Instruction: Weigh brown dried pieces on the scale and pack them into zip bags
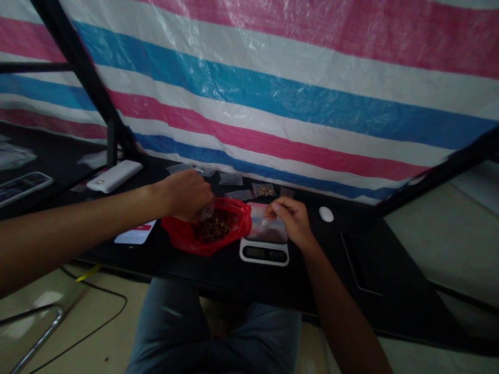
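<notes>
A red plastic bag (183,241) lies with its mouth spread, holding a heap of small brown pieces (215,227). Over its left rim is my left hand (189,195), fingers curled down around what looks like a small clear plastic bag (207,211). Beside the red bag sits a white digital scale (265,263) with a reddish reflective platform. Above that platform my right hand (289,217) is closed in a pinch. A small pale bit (264,222) shows under its fingertips, too blurred to name.
Several clear zip bags (231,178) lie along the back, one filled bag (264,190) among them. A white power bank (115,176) and a phone (24,187) are at left. A white oval object (326,214) and a dark flat device (360,262) lie at right. Striped sheeting (273,98) hangs behind.
</notes>
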